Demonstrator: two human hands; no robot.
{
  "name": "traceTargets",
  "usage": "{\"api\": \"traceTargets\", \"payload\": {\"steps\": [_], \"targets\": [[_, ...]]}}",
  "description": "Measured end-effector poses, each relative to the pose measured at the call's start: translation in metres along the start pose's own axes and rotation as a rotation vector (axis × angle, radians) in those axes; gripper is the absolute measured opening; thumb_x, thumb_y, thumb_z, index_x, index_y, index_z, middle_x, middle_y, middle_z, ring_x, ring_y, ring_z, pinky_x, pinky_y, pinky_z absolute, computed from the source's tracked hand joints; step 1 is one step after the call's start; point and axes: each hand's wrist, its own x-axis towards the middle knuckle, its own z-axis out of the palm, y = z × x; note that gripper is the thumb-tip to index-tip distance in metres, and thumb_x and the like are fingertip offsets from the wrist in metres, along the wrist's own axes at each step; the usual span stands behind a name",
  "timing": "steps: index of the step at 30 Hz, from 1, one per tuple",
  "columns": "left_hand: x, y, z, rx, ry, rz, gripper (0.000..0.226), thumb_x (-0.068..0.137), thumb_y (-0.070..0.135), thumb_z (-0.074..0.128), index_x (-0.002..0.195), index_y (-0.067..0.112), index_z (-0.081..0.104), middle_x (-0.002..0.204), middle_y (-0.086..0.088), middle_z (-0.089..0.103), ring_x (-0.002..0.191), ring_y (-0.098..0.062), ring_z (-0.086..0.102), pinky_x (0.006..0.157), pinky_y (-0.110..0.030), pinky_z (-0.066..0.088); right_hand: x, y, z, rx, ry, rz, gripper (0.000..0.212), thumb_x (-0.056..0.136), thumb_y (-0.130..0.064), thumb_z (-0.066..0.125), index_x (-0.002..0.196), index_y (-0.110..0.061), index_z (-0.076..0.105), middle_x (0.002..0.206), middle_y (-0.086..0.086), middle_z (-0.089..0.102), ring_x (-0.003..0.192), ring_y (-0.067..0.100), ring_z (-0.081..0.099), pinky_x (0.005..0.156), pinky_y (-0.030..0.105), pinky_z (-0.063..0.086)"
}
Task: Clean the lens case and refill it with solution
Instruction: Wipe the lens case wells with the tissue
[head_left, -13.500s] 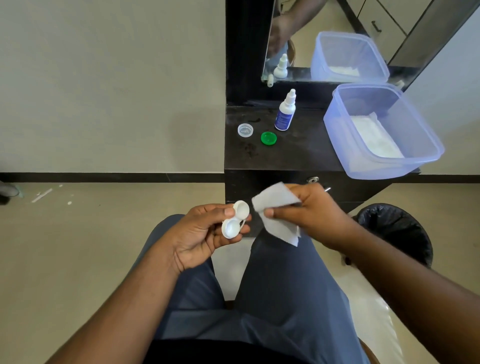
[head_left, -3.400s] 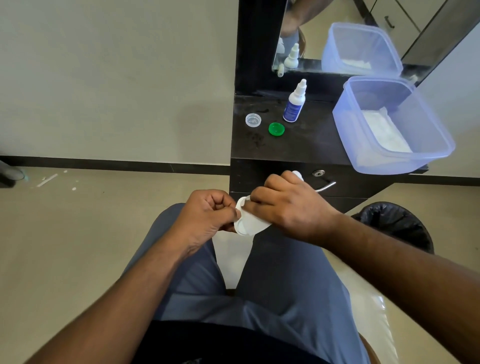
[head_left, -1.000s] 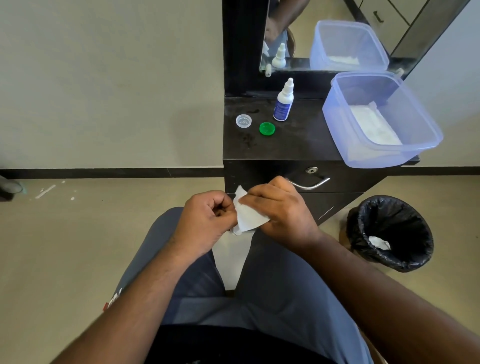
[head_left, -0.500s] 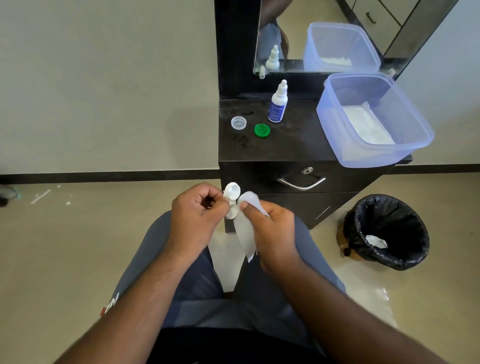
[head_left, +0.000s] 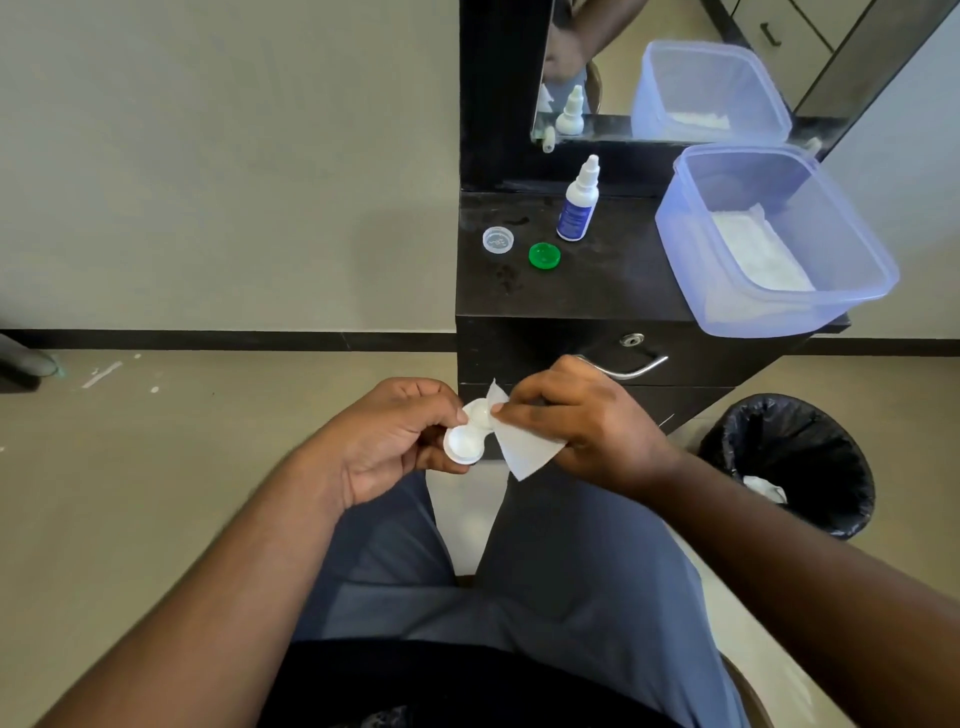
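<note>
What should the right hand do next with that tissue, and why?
Probably press the tissue into the far well of the lens case and wipe; the right hand pinches it beside that well while the left hand holds the case.

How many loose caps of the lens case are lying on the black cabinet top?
2: a clear cap at the left, and a green cap right of it, nearer the solution bottle. None seems hidden.

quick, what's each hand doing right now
Left hand: closed, holding the lens case.
Right hand: closed, pinching the tissue.
</note>
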Motion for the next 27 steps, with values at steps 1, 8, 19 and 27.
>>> {"api": "traceTargets", "payload": {"steps": [1,8,19,27], "targets": [[0.000,0.001,-0.001,0.011,-0.004,0.005,0.017,0.086,-0.005,0.055,0.071,0.001,0.062,0.062,-0.011,0.063,0.054,-0.016,0.062,0.048,-0.026,0.054,0.000,0.000,-0.001,0.013,-0.045,-0.018,0.030,0.084,-0.019,0.065,0.111,-0.006,0.070,0.102,0.012,0.067,0.084,0.024,0.055,0.071,0.029,0.041],[0.003,0.002,-0.004,0.096,-0.023,0.060,0.017,0.084,-0.005,0.057,0.070,0.004,0.063,0.062,-0.009,0.059,0.055,-0.014,0.057,0.048,-0.023,0.051,0.006,0.000,-0.022,0.462,-0.217,0.163,0.040,0.092,-0.037,0.051,0.114,-0.008,0.069,0.111,0.006,0.065,0.102,0.020,0.058,0.086,0.038,0.047],[0.001,-0.005,0.007,0.130,0.021,0.149,0.020,0.081,-0.007,0.062,0.066,0.004,0.067,0.058,-0.006,0.062,0.053,-0.012,0.060,0.048,-0.021,0.050,0.008,-0.004,-0.009,0.148,-0.051,0.031,0.020,0.087,-0.022,0.062,0.089,-0.007,0.076,0.087,0.007,0.072,0.077,0.023,0.063,0.067,0.029,0.048],[-0.003,-0.018,0.014,0.110,0.116,0.316,0.002,0.080,-0.005,0.067,0.079,-0.007,0.067,0.073,-0.017,0.069,0.067,-0.021,0.068,0.062,-0.030,0.058,0.007,-0.014,-0.003,0.167,0.025,0.155,0.019,0.085,-0.023,0.066,0.086,-0.007,0.075,0.082,0.005,0.070,0.076,0.019,0.060,0.065,0.027,0.046]]}}
